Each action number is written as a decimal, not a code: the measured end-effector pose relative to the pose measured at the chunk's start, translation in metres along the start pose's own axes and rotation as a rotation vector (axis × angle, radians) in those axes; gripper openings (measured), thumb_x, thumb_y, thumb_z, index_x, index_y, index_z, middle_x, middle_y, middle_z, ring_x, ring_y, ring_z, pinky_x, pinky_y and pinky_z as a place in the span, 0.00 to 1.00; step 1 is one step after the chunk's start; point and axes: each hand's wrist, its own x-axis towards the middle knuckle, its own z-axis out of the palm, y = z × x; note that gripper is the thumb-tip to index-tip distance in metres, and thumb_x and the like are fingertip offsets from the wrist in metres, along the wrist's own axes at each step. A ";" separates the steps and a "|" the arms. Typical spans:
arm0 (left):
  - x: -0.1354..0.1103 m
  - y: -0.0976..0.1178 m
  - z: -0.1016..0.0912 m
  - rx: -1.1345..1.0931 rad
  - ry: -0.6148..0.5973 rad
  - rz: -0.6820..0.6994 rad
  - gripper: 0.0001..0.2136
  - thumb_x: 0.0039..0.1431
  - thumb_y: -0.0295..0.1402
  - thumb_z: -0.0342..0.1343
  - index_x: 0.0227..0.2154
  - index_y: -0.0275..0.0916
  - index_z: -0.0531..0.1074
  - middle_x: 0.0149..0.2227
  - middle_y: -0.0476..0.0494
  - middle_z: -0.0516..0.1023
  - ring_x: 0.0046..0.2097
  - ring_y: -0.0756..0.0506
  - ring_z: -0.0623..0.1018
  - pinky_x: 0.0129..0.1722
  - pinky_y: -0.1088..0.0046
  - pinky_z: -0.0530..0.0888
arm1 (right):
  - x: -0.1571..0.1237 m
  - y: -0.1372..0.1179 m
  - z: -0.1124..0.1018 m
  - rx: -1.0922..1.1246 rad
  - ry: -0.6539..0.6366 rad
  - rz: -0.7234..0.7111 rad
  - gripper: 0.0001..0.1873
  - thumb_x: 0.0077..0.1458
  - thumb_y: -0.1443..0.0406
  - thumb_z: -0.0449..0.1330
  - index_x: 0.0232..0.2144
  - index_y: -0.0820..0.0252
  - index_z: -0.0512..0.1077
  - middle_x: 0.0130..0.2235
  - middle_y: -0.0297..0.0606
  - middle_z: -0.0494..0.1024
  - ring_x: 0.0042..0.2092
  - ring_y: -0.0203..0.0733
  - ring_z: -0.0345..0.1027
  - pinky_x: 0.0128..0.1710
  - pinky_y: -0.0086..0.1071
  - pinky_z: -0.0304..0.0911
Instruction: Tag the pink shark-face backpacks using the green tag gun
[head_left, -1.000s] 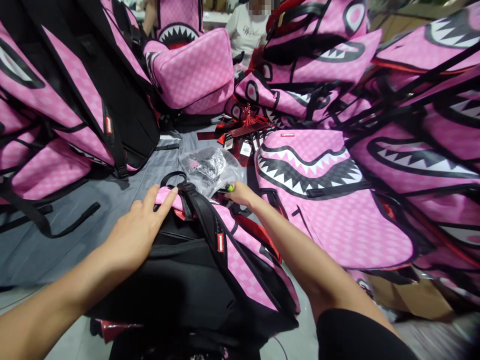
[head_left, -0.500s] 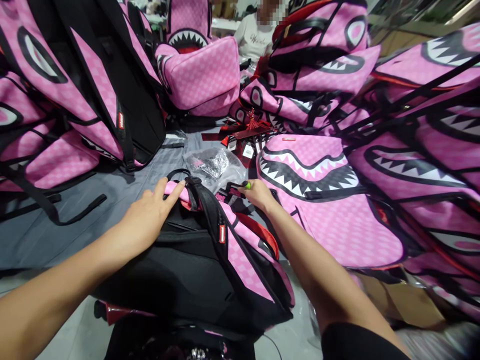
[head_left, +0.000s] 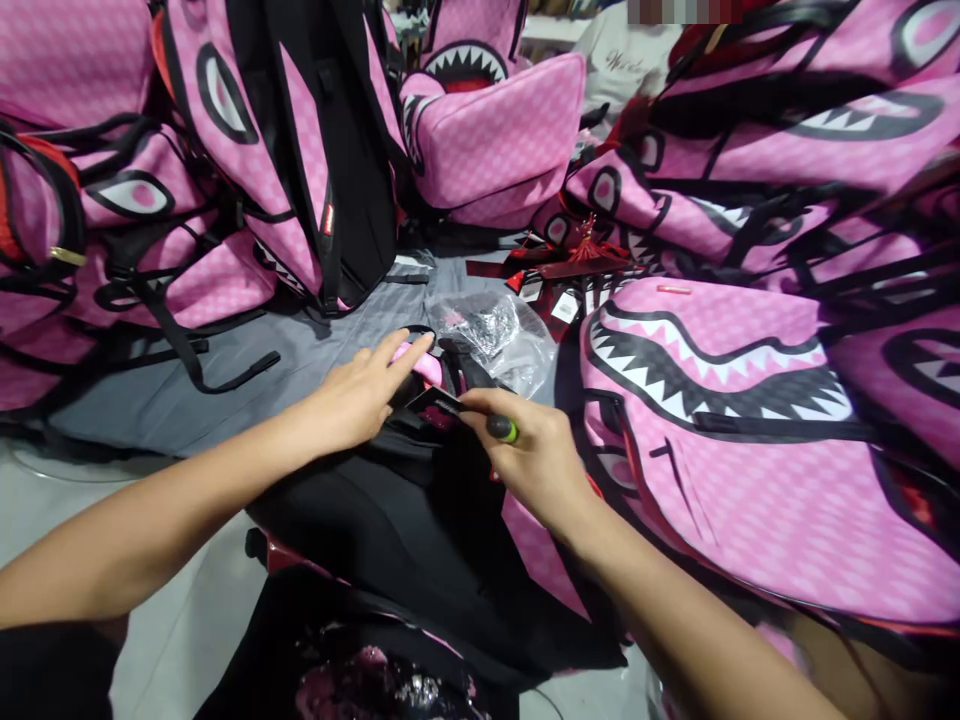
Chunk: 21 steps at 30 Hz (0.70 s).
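"Starting with the right hand (head_left: 536, 450), what is it holding?"

"It is pinching a dark card (head_left: 437, 403) between thumb and fingers, while a green-and-black handle (head_left: 502, 429) is lying tucked within the same hand."

"And the left hand (head_left: 352, 397)?"

"Its fingers are lying extended on the pink top edge (head_left: 421, 363) of a black-backed backpack (head_left: 360, 530); whether they are pressing or pinching, one cannot tell."

"How is the card lying relative to both?"

"It is occupying the gap between the hands, over the backpack's upper end. Its long axis is running roughly crosswise, from the right fingertips toward the left hand. The right hand is the nearer, touching it; its far end is merging with dark fabric, so contact with the backpack is remaining uncertain."

"What is lying around them?"

"A clear plastic bag (head_left: 525, 350) is lying just beyond on the desk (head_left: 322, 365); a shark-mouthed backpack (head_left: 757, 500) is lying to the right."
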 end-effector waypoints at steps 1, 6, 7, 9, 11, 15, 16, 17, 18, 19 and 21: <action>-0.008 -0.007 0.001 -0.117 0.061 -0.002 0.40 0.60 0.27 0.54 0.70 0.43 0.40 0.72 0.36 0.47 0.67 0.36 0.62 0.63 0.54 0.66 | -0.002 0.000 0.002 -0.022 -0.027 -0.001 0.09 0.61 0.68 0.55 0.38 0.57 0.76 0.37 0.36 0.82 0.36 0.40 0.76 0.36 0.31 0.67; -0.061 -0.029 0.023 -0.286 0.165 -0.166 0.38 0.64 0.47 0.53 0.70 0.40 0.42 0.71 0.35 0.52 0.69 0.38 0.58 0.66 0.55 0.62 | -0.005 -0.006 0.010 -0.167 -0.257 0.054 0.12 0.55 0.74 0.55 0.37 0.56 0.75 0.32 0.33 0.81 0.32 0.38 0.76 0.31 0.28 0.60; -0.070 -0.028 0.029 -0.241 0.154 -0.178 0.39 0.62 0.46 0.55 0.70 0.40 0.43 0.70 0.35 0.53 0.69 0.37 0.59 0.66 0.55 0.63 | -0.003 -0.009 0.013 -0.224 -0.317 0.056 0.13 0.53 0.75 0.56 0.36 0.57 0.75 0.33 0.33 0.81 0.33 0.39 0.76 0.31 0.28 0.59; -0.081 -0.026 0.043 -0.156 0.188 -0.199 0.40 0.61 0.43 0.57 0.69 0.40 0.43 0.69 0.34 0.56 0.68 0.37 0.61 0.64 0.55 0.65 | 0.003 -0.015 0.020 -0.331 -0.444 0.057 0.15 0.50 0.78 0.56 0.36 0.58 0.75 0.35 0.35 0.82 0.37 0.41 0.76 0.33 0.29 0.58; -0.085 -0.023 0.055 -0.097 0.252 -0.203 0.39 0.62 0.41 0.57 0.69 0.39 0.43 0.66 0.33 0.61 0.67 0.37 0.64 0.63 0.56 0.67 | 0.009 -0.020 0.027 -0.395 -0.561 0.066 0.16 0.49 0.78 0.55 0.36 0.58 0.74 0.37 0.36 0.82 0.39 0.42 0.76 0.34 0.29 0.58; -0.082 -0.025 0.069 -0.014 0.329 -0.163 0.38 0.62 0.41 0.56 0.69 0.39 0.43 0.64 0.32 0.65 0.64 0.36 0.68 0.60 0.58 0.70 | 0.016 -0.030 0.034 -0.530 -0.698 0.039 0.16 0.54 0.78 0.53 0.37 0.58 0.75 0.39 0.39 0.81 0.40 0.42 0.75 0.33 0.29 0.58; -0.081 -0.026 0.070 0.001 0.345 -0.151 0.38 0.62 0.41 0.56 0.69 0.38 0.43 0.63 0.31 0.65 0.63 0.36 0.69 0.60 0.58 0.70 | 0.018 -0.032 0.035 -0.583 -0.709 0.022 0.16 0.55 0.78 0.53 0.37 0.58 0.75 0.39 0.40 0.81 0.40 0.43 0.75 0.32 0.30 0.58; -0.080 -0.027 0.071 0.013 0.357 -0.143 0.38 0.62 0.41 0.56 0.69 0.38 0.43 0.63 0.31 0.66 0.62 0.36 0.70 0.59 0.59 0.71 | 0.020 -0.034 0.036 -0.627 -0.714 0.006 0.16 0.56 0.78 0.52 0.37 0.59 0.76 0.40 0.43 0.80 0.40 0.44 0.75 0.32 0.30 0.59; -0.080 -0.027 0.071 0.022 0.365 -0.140 0.39 0.62 0.41 0.57 0.69 0.38 0.43 0.62 0.31 0.66 0.62 0.36 0.70 0.59 0.59 0.71 | 0.023 -0.035 0.038 -0.656 -0.720 -0.005 0.16 0.57 0.78 0.52 0.38 0.59 0.76 0.40 0.44 0.80 0.41 0.44 0.75 0.33 0.30 0.60; -0.079 -0.028 0.071 0.027 0.372 -0.141 0.39 0.62 0.41 0.57 0.69 0.39 0.43 0.62 0.31 0.66 0.62 0.36 0.70 0.58 0.58 0.71 | 0.026 -0.035 0.040 -0.666 -0.731 -0.011 0.16 0.58 0.77 0.52 0.38 0.60 0.77 0.40 0.46 0.80 0.41 0.45 0.75 0.33 0.30 0.60; -0.078 -0.029 0.071 0.022 0.378 -0.144 0.39 0.62 0.41 0.56 0.69 0.40 0.42 0.62 0.32 0.66 0.62 0.36 0.70 0.58 0.58 0.72 | 0.033 -0.034 0.045 -0.638 -0.770 -0.007 0.15 0.59 0.75 0.53 0.40 0.60 0.77 0.39 0.46 0.80 0.40 0.45 0.75 0.35 0.30 0.62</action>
